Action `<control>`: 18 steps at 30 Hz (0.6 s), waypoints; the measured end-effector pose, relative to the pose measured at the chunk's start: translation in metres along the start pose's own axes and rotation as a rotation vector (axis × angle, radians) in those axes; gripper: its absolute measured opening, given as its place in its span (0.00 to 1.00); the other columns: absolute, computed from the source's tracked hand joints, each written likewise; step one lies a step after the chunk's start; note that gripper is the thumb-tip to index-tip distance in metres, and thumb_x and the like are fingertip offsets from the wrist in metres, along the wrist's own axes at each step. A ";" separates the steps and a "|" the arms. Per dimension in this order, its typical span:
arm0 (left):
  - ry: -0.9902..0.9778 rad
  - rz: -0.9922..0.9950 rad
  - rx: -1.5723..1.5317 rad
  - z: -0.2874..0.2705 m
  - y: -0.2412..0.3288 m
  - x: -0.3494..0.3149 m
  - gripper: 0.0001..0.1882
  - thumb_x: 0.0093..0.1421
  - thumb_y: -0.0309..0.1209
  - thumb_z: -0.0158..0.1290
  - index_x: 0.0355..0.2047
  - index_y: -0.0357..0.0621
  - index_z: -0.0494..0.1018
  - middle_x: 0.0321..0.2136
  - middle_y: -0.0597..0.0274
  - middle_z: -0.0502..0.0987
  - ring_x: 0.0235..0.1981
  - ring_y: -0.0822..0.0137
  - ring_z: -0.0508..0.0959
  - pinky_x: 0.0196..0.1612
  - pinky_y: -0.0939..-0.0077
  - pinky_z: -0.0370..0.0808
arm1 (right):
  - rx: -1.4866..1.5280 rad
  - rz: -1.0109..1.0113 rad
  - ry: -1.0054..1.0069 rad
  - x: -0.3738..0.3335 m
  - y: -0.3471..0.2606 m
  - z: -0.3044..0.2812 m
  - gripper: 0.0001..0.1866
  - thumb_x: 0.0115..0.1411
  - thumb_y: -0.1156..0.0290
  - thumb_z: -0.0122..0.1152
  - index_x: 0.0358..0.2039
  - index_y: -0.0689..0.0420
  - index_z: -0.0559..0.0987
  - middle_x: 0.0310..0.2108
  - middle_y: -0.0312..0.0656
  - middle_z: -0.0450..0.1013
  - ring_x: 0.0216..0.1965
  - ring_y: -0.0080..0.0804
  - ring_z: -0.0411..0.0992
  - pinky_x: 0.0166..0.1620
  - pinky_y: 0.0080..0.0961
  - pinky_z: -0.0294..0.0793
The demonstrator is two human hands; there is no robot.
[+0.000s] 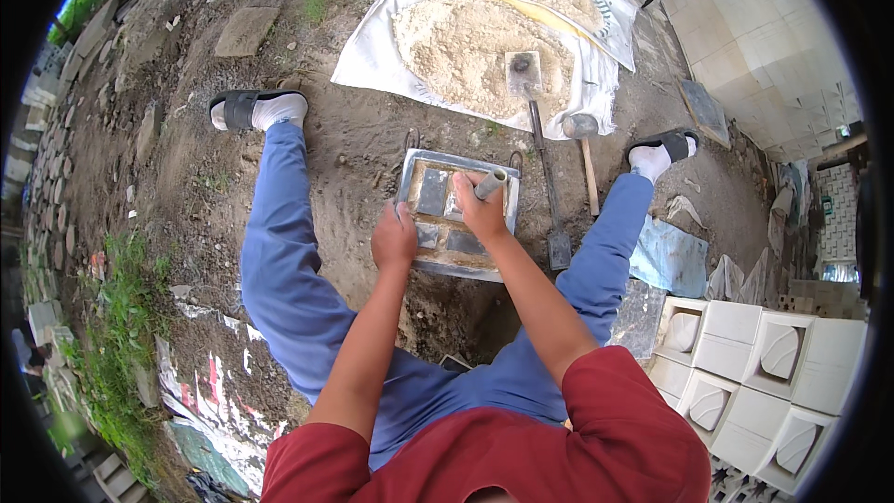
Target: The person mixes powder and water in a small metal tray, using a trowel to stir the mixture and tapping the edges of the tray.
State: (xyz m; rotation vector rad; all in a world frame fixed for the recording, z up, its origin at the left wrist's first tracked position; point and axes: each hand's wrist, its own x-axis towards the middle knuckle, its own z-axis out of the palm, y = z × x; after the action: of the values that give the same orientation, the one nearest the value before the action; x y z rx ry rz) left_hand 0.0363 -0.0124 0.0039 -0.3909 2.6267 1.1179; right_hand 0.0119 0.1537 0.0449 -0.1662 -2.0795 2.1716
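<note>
On the ground between my legs lies a square metal mould (453,269), with a grey rim and dark rectangular plates set among pale, sandy material. My left hand (393,237) is closed at the mould's left side, thumb upward; its fingertips are partly hidden. The right hand (480,211) is wrapped round a short grey tube (491,184) held tilted over the mould's upper right part. Part of the mould's inside is covered by this hand. Looped metal handles (412,138) stick out at the mould's far edge.
Beyond the mould, heaped pale powder (447,42) lies on white sacks (363,51). A flat metal tool (548,182) with a long handle and a mallet (589,163) lie to the right. Stacked pale moulded blocks (731,340) stand at lower right. Flat stones (246,33) lie at left.
</note>
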 end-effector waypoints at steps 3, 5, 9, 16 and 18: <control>0.311 0.253 -0.105 0.002 -0.011 0.000 0.22 0.70 0.42 0.45 0.56 0.39 0.72 0.55 0.40 0.76 0.55 0.39 0.75 0.58 0.48 0.71 | 0.231 -0.016 -0.019 -0.001 -0.018 -0.017 0.23 0.71 0.67 0.56 0.16 0.54 0.66 0.14 0.28 0.60 0.15 0.17 0.55 0.21 0.26 0.53; 0.336 0.745 0.165 -0.001 -0.001 -0.014 0.26 0.69 0.38 0.48 0.63 0.37 0.67 0.65 0.44 0.67 0.67 0.45 0.66 0.69 0.50 0.60 | 0.346 -0.025 0.134 -0.009 -0.049 -0.040 0.24 0.71 0.66 0.57 0.16 0.52 0.64 0.13 0.28 0.58 0.13 0.17 0.54 0.18 0.24 0.51; 0.090 0.967 0.210 0.016 0.024 -0.042 0.27 0.69 0.40 0.49 0.62 0.36 0.68 0.66 0.44 0.67 0.69 0.46 0.64 0.72 0.50 0.54 | 0.357 0.056 0.502 -0.007 -0.088 -0.084 0.23 0.70 0.60 0.58 0.19 0.50 0.62 0.12 0.30 0.55 0.10 0.20 0.51 0.15 0.26 0.51; -0.004 0.888 0.390 0.043 0.048 -0.061 0.32 0.66 0.44 0.52 0.61 0.31 0.68 0.64 0.40 0.68 0.67 0.44 0.66 0.72 0.52 0.57 | -0.134 0.580 0.609 0.012 -0.006 -0.165 0.32 0.64 0.40 0.63 0.18 0.54 0.68 0.12 0.33 0.61 0.09 0.26 0.59 0.14 0.29 0.56; -0.041 0.882 0.405 0.042 0.060 -0.061 0.32 0.65 0.45 0.53 0.60 0.31 0.69 0.63 0.40 0.70 0.66 0.43 0.68 0.71 0.54 0.60 | -0.128 0.656 0.535 0.002 0.030 -0.180 0.32 0.63 0.39 0.63 0.20 0.55 0.69 0.13 0.34 0.63 0.11 0.27 0.62 0.16 0.32 0.58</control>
State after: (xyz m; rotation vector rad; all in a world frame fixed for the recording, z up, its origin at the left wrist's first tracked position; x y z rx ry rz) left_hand 0.0778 0.0665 0.0358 0.9363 2.9259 0.6992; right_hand 0.0399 0.3301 0.0074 -1.4395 -1.9945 1.9362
